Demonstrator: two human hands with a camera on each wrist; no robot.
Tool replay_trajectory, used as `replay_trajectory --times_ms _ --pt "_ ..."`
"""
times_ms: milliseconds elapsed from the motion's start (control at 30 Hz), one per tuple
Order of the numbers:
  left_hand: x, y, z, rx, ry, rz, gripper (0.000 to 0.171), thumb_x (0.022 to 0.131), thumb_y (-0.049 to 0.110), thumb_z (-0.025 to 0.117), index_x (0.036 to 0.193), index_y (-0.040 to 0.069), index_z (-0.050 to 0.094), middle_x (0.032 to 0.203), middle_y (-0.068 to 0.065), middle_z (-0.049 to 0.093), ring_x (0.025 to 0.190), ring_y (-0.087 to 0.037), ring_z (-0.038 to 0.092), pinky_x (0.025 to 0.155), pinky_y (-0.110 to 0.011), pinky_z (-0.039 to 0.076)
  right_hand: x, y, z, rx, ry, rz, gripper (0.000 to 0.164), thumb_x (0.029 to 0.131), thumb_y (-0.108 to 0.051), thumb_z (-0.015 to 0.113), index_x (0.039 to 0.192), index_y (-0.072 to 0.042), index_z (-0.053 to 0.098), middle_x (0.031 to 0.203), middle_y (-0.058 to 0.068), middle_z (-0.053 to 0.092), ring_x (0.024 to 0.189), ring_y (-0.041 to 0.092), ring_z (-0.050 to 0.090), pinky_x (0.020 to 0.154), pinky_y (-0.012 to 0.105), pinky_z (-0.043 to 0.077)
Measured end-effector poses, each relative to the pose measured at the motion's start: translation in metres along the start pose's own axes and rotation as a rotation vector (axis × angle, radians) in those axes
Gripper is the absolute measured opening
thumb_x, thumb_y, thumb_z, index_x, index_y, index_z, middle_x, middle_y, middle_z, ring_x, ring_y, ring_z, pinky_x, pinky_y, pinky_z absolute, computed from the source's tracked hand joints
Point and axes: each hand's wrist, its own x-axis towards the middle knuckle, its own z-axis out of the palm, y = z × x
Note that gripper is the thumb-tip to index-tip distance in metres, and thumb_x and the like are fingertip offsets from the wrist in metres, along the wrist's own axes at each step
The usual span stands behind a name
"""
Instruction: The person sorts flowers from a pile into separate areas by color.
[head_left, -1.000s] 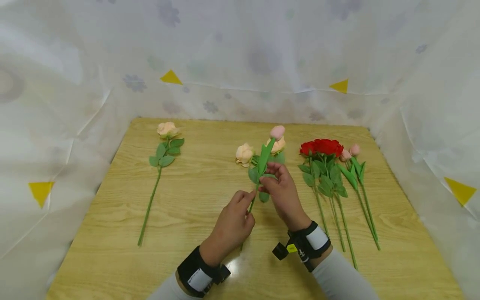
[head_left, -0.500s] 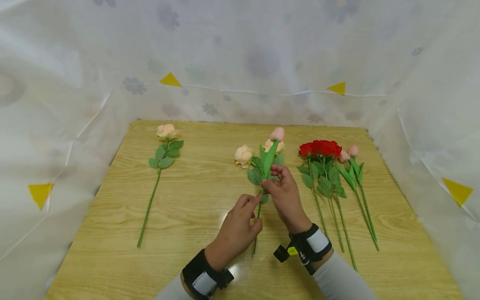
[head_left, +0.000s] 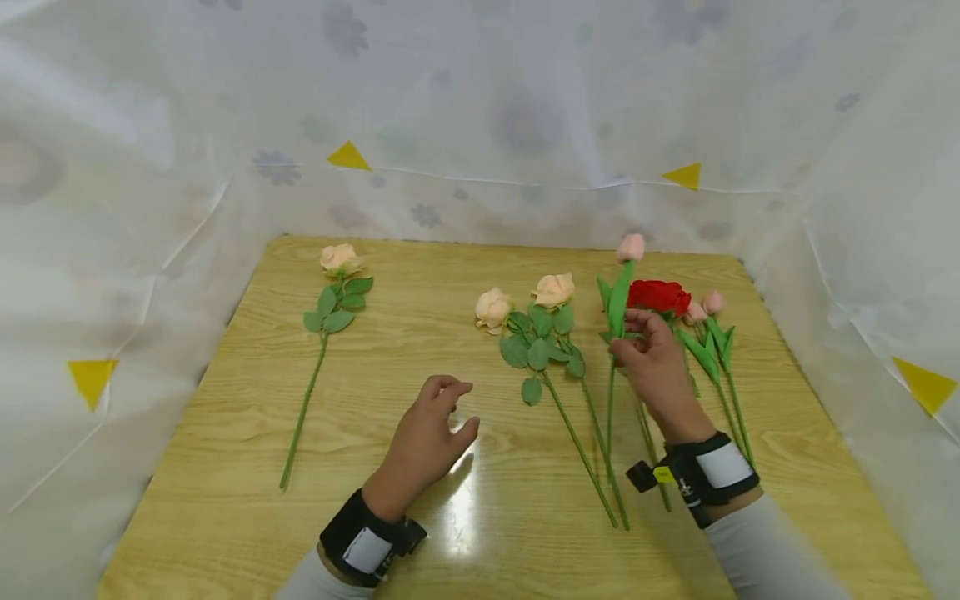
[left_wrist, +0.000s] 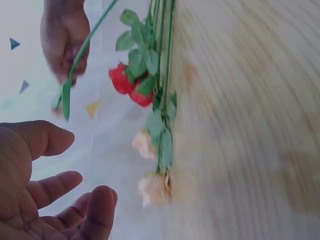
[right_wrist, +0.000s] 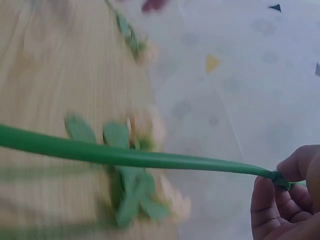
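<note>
My right hand (head_left: 660, 375) pinches a pink tulip (head_left: 631, 248) by its green stem, just below the long leaves, and holds it raised over the right side of the table. In the right wrist view the stem (right_wrist: 150, 159) runs across to the thumb and fingers. The tulip overlaps the red roses (head_left: 658, 297) in the head view. My left hand (head_left: 427, 442) is over the middle of the table, fingers loosely bent and thumb apart, with nothing in it. Two peach roses (head_left: 553, 290) with green leaves lie between the hands.
A single peach rose (head_left: 341, 259) lies on the left of the wooden table (head_left: 225, 433). Two more pink tulips (head_left: 713, 302) lie at the right, beside the red roses. White patterned sheeting (head_left: 510, 108) with yellow triangles surrounds the table's back and sides.
The right hand has carried the tulip rightward, from over the peach roses to over the red ones. My left hand has let go of the stem and drawn back left.
</note>
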Motion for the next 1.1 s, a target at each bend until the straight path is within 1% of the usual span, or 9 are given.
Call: replay_trajectory --times_ms 133,267,400,500,600,733,833,933,1100 --pt "-0.002 -0.014 -0.013 0.008 0.001 -0.070 0.043 0.090 0.019 0.074 0.129 0.006 0.063 0.127 -0.011 0.051 0.097 -0.023 0.060 0.067 -0.035 0.048 0.012 0.008 -0.048 -0.215 0.038 0.009 0.048 0.102 -0.018 0.053 0.145 -0.003 0.041 0.129 0.013 0.049 0.097 0.013 0.056 0.070 0.021 0.051" --pt "-0.004 -0.026 -0.027 0.015 0.014 -0.127 0.044 0.090 0.017 0.074 0.131 0.005 0.062 0.129 -0.013 0.050 0.101 -0.025 0.059 0.069 -0.038 0.049 0.023 0.024 -0.090 -0.393 0.079 0.067 0.050 0.102 -0.019 0.048 0.147 0.000 0.039 0.131 0.021 0.047 0.104 0.026 0.054 0.066 0.022 0.049" --pt "-0.004 -0.035 -0.041 0.018 0.034 -0.156 0.044 0.091 0.016 0.073 0.131 0.003 0.061 0.130 -0.015 0.049 0.104 -0.030 0.060 0.071 -0.043 0.051 0.030 0.047 -0.123 -0.555 0.074 0.112 0.050 0.100 -0.015 0.047 0.144 0.007 0.040 0.127 0.031 0.050 0.103 0.044 0.055 0.063 0.030 0.046" --pt "-0.004 -0.041 -0.048 0.024 0.051 -0.162 0.045 0.091 0.015 0.072 0.132 0.001 0.060 0.130 -0.017 0.049 0.105 -0.032 0.060 0.074 -0.046 0.052 0.030 0.069 -0.140 -0.651 0.046 0.121 0.049 0.098 -0.011 0.049 0.140 0.013 0.041 0.123 0.037 0.051 0.100 0.050 0.057 0.062 0.038 0.048" --pt "-0.004 -0.045 -0.053 0.028 0.057 -0.175 0.045 0.092 0.015 0.071 0.132 0.000 0.059 0.131 -0.018 0.048 0.106 -0.033 0.059 0.075 -0.047 0.052 0.028 0.092 -0.148 -0.728 0.022 0.102 0.046 0.096 -0.008 0.053 0.134 0.017 0.044 0.117 0.040 0.054 0.094 0.052 0.058 0.062 0.047 0.050" --pt "-0.004 -0.049 -0.055 0.004 0.041 -0.199 0.046 0.093 0.016 0.070 0.135 0.001 0.057 0.133 -0.018 0.047 0.108 -0.033 0.058 0.076 -0.047 0.052 0.020 0.117 -0.149 -0.815 -0.012 0.071 0.043 0.093 -0.006 0.059 0.126 0.020 0.048 0.108 0.041 0.058 0.087 0.052 0.060 0.064 0.054 0.049" --pt "-0.003 -0.049 -0.053 -0.017 0.026 -0.208 0.047 0.093 0.017 0.070 0.136 0.002 0.057 0.133 -0.017 0.046 0.109 -0.033 0.057 0.077 -0.046 0.052 0.012 0.129 -0.149 -0.845 -0.044 0.104 0.044 0.092 -0.006 0.060 0.125 0.021 0.048 0.105 0.041 0.058 0.085 0.051 0.060 0.064 0.054 0.049" --pt "-0.003 -0.049 -0.052 -0.012 0.026 -0.204 0.047 0.093 0.017 0.070 0.135 0.002 0.057 0.133 -0.018 0.046 0.109 -0.033 0.058 0.076 -0.046 0.053 0.006 0.136 -0.150 -0.837 -0.059 0.152 0.046 0.093 -0.007 0.059 0.127 0.021 0.046 0.108 0.042 0.056 0.085 0.050 0.060 0.063 0.051 0.049" --pt "-0.004 -0.053 -0.053 0.028 0.047 -0.195 0.046 0.092 0.016 0.071 0.134 0.000 0.058 0.132 -0.019 0.047 0.107 -0.034 0.058 0.074 -0.046 0.052 0.008 0.139 -0.152 -0.807 -0.053 0.149 0.049 0.093 -0.010 0.060 0.129 0.020 0.045 0.109 0.041 0.056 0.085 0.049 0.061 0.061 0.048 0.051"
